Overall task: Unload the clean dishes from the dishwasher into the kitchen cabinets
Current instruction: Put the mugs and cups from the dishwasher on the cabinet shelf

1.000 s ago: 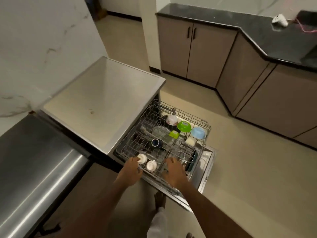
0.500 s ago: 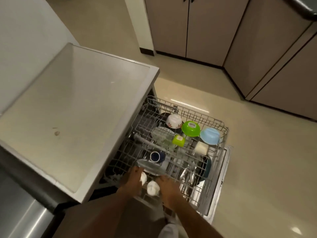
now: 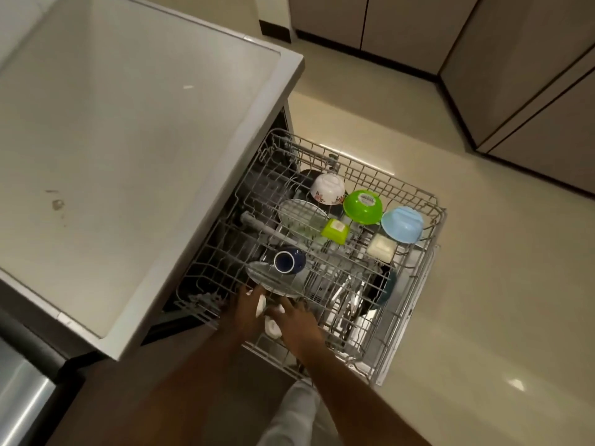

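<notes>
Reaching into the rack (image 3: 415, 312), both hands around small white cups (image 3: 272, 326), grip unclear.

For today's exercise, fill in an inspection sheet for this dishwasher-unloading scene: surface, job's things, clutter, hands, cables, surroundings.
Surface: steel worktop, a small stain near its left edge.
Job's things: upper rack pulled out; white floral bowl, green bowl, blue bowl and navy cup lie in it; two small white cups at the front.
Clutter: nothing seen.
Hands: left hand and right hand at the small white cups; grip unclear.
Cables: nothing seen.
Surroundings: beige floor, closed cabinets.
</notes>
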`<state>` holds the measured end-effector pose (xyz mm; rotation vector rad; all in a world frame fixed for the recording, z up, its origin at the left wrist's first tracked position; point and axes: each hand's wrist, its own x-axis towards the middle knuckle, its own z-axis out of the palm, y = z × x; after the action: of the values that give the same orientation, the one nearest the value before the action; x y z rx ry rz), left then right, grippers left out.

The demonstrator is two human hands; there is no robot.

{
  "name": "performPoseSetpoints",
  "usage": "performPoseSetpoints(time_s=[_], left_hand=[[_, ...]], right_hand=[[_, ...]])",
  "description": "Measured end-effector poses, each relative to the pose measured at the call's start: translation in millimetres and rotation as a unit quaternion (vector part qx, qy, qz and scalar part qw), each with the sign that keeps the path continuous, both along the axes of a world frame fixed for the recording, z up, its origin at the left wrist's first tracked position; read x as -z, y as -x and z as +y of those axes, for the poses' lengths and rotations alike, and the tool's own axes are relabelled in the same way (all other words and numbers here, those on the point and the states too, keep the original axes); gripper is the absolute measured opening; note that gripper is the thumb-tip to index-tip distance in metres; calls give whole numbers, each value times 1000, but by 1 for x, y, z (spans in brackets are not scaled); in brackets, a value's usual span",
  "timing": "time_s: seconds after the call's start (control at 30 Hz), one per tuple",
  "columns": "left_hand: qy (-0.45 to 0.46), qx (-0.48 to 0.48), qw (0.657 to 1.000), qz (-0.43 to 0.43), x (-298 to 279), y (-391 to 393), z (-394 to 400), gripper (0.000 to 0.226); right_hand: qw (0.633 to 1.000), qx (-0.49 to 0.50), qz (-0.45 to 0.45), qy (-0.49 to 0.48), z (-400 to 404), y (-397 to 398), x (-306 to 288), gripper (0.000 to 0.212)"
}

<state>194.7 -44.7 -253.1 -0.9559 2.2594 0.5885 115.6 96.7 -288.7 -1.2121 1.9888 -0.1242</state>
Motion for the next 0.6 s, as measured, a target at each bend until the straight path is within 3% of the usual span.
performPoseSetpoints(time_s=[0.1, 0.23, 0.4, 0.6], left_hand=[[18, -25, 998, 51, -4, -2, -1, 59], [24, -120, 986, 117, -24, 5, 0, 72], [2, -153, 969, 193, -63, 21, 16, 65], [-3, -136, 935, 327, -132, 46, 59, 58]], right_hand=[[998, 41, -17, 38, 4, 0, -1, 79], [971, 190, -74, 127, 25, 11, -11, 71], [901, 346, -172, 197, 62, 48, -59, 63], [783, 504, -249, 267, 106, 75, -132, 53]])
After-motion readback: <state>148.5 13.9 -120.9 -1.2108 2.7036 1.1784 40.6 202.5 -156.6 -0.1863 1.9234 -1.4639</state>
